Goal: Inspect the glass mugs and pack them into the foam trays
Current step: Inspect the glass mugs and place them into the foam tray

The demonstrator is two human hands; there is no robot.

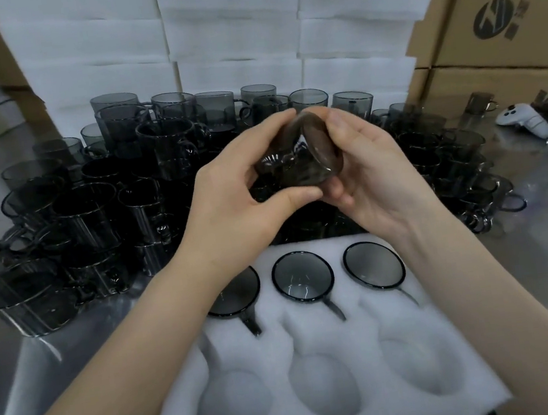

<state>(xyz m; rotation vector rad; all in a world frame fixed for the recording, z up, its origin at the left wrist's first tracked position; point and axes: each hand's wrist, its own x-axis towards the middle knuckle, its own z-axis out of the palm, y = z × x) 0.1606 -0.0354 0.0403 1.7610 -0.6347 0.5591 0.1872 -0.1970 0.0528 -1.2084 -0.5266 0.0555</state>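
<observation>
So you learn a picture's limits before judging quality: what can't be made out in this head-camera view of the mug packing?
Head view throughout.
Held mug: blurred, and the left hand and right hand cover much of it; flaws cannot be judged.
Leftmost packed mug: left forearm hides part of its rim.
Foam tray: near edge cut off by the frame bottom.
Box print: too blurred to read.

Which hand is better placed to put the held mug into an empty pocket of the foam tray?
Probably the left hand: its thumb and finger span the side of the mug, while the right hand only cups its round end.
</observation>
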